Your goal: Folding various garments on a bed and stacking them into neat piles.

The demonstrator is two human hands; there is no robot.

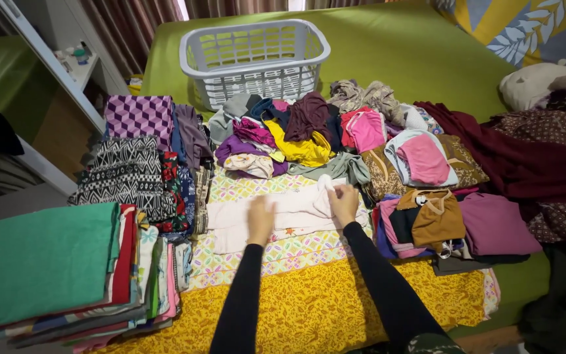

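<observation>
A pale pink-white garment (pixel 289 213) lies spread flat on a yellow patterned cloth (pixel 309 301) in front of me. My left hand (pixel 261 219) presses flat on the garment's middle, fingers together. My right hand (pixel 344 202) pinches the garment's folded right end, where the fabric bunches up. Both arms wear black sleeves.
A stack of folded clothes topped by a green piece (pixel 40 259) sits at the left, with folded black-white (pixel 126 174) and purple patterned cloths behind. A heap of unfolded clothes (pixel 302 134) lies beyond the garment. An empty white laundry basket (pixel 255 59) stands on the green bed. Folded items (pixel 466 223) lie right.
</observation>
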